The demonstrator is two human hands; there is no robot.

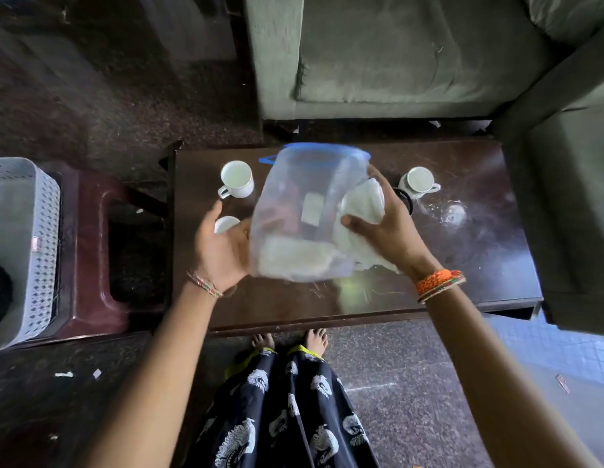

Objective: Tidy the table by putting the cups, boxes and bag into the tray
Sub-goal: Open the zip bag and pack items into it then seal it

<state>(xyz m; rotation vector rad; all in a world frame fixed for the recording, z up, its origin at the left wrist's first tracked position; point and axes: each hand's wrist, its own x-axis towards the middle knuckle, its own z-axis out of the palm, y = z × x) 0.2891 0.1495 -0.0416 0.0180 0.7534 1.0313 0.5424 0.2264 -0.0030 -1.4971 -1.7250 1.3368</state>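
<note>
A clear plastic bag point(304, 211) with a blue zip top hangs above the dark table point(462, 265), holding white and pale items. My left hand point(223, 248) grips its left side. My right hand point(385, 228) holds its right side together with a white cloth point(364, 204). One white cup point(237, 179) stands at the table's back left, another white cup point(419, 182) at the back right. A third white cup point(226, 224) shows partly behind my left hand. The grey perforated tray point(40, 238) sits on a maroon stool at the far left.
A maroon plastic stool point(91, 251) carries the tray left of the table. A green sofa point(395, 55) stands behind the table and an armrest point(570, 197) at the right. A dark round object point(405, 201) lies behind my right hand. My feet are under the front edge.
</note>
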